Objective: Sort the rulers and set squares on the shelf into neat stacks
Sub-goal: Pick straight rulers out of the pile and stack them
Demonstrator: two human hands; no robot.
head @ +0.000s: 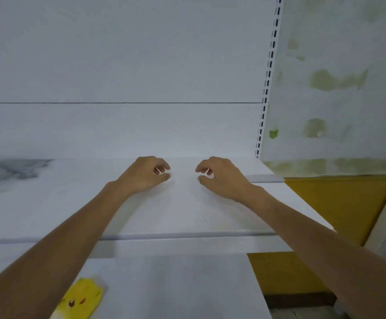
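Rulers and set squares show nowhere plainly in our view; if present, they are clear and lost against the white shelf (49, 215) spanning 9 to 3 o'clock; our left hand (145, 174) and right hand (219, 177) hover at centre, fingers curled toward thumbs, seemingly to square a stack's ends; a yellow packet (81, 300) lies at 7 o'clock; a pale sliver (158, 169) crosses each grip, yet whether we pinch anything we cannot tell.

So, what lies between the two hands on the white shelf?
In the head view, only the bare flat white shelf board shows between the left hand and the right hand; nothing else is discernible there.
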